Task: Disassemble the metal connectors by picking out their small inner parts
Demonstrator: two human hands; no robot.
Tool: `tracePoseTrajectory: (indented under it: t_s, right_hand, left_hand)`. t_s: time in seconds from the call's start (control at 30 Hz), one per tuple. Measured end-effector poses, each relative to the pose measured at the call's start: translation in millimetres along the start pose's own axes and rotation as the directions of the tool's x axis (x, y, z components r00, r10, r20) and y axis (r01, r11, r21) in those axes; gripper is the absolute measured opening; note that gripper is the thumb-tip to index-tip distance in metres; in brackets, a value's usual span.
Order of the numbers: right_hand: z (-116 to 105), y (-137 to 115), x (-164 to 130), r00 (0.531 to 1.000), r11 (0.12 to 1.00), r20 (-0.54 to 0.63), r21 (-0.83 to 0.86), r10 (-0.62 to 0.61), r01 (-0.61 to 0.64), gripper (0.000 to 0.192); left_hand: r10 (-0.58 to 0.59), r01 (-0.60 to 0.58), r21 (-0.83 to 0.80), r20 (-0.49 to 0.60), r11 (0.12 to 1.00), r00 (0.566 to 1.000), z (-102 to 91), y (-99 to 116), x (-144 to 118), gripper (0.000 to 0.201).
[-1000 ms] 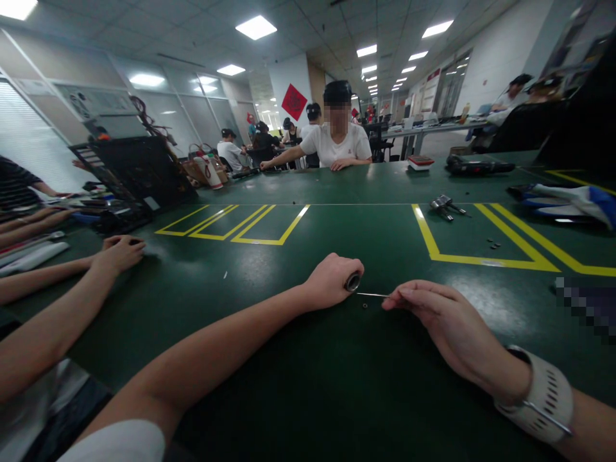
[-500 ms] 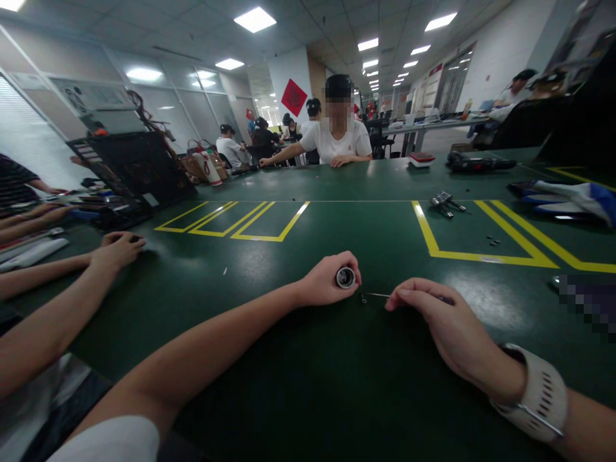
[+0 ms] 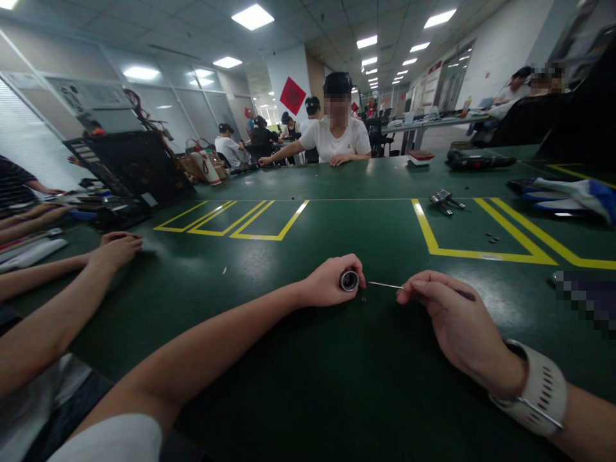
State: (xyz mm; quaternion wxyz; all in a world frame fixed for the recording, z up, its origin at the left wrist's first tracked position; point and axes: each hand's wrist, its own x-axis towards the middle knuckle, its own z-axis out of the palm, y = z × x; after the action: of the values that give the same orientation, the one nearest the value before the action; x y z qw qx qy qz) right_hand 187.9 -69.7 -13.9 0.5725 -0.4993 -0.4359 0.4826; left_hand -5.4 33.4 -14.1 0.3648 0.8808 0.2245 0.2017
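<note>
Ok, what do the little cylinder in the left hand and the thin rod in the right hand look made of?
The cylinder looks like bright metal: its round end shines silver around a dark hollow. The rod is probably steel wire or a fine tool shaft, thin, straight and pale grey with a glint. The table seems to be a matte green mat with soft reflections.

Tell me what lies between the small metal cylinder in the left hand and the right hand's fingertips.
In the head view, a thin metal rod held by the right hand spans the gap toward the cylinder in the left hand. A tiny dark ring lies on the mat below.
</note>
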Motion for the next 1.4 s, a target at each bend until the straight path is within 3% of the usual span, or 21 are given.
tracePoseTrajectory:
  t_s: [0.23,0.33,0.5,0.67,1.0,1.17,1.3,1.4]
  right_hand:
    - [3.9,-2.6,-2.8,0.999,0.998,-0.003,0.022,-0.052,0.052,0.015]
    - [4.2,-1.1,-5.0,0.994,0.995,0.054,-0.003,-0.099,0.1,0.016]
    - [5.9,-3.5,-12.2,0.97,0.965,0.213,-0.205,-0.12,0.165,0.018]
    - [11.7,-7.9,-16.2,0.946,0.848,0.257,-0.439,-0.198,0.297,0.015]
    - [14.5,-3.7,-13.8,0.938,0.789,0.271,-0.516,-0.217,0.332,0.015]
    - [11.2,-5.9,-10.4,0.968,0.868,0.244,-0.465,-0.064,0.175,0.019]
    - [8.7,-5.5,-4.9,0.982,0.964,0.182,-0.265,0.046,0.004,0.02]
    - [8.8,-6.3,-1.0,0.979,0.988,0.158,-0.107,0.127,-0.111,0.017]
  left_hand:
    - [0.006,0.011,0.116,-0.143,0.993,0.99,-0.8,-4.7,0.1,0.021]
    - [0.016,0.013,0.154,-0.185,0.988,0.983,-0.8,-7.0,1.0,0.02]
    - [-0.012,0.038,0.174,-0.145,0.984,0.989,0.6,-8.2,3.0,0.015]
    - [-0.019,0.064,0.289,-0.158,0.955,0.987,3.1,-9.6,3.1,0.009]
    - [0.079,-0.064,0.533,-0.005,0.843,0.997,4.8,-2.1,2.9,0.006]
    - [0.145,-0.146,0.596,0.05,0.79,0.988,5.5,0.3,1.4,0.006]
    - [0.134,-0.148,0.601,0.069,0.786,0.989,4.7,1.3,1.1,0.006]
    - [0.118,-0.144,0.597,0.084,0.789,0.99,3.6,3.7,1.7,0.007]
